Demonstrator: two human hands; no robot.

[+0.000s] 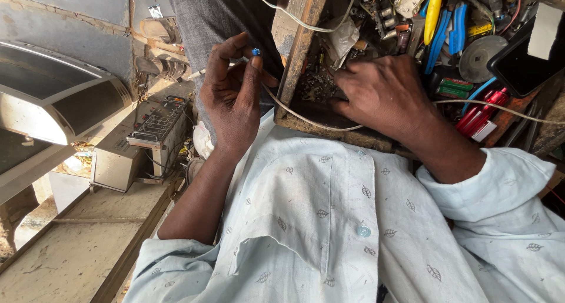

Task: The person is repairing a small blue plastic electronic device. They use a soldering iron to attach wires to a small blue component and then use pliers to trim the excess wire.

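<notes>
Small blue part [256, 52], hardly bigger than a bead, sits pinched between the thumb and fingertips of the left hand [232, 97], held up in front of the person's grey-trousered knee [206, 20]. A thin pale stick-like tool [197, 73] pokes out to the left from behind the same hand; how it is held cannot be told. The right hand [382, 94] reaches into a worn wooden tray [297, 61] full of small metal bits, its fingers curled down among them, and whether they grip anything is hidden. A white cable [306, 121] loops across the tray's near edge under that hand. Beyond it lie blue-handled pliers [450, 32], a yellow-handled tool [434, 8], a grey disc [479, 55], a red cylinder [485, 108] and a dark phone [524, 67]. To the left, on the floor, stands a grey electronic box [120, 159] with a metal heat-sink unit [159, 126] on it.
</notes>
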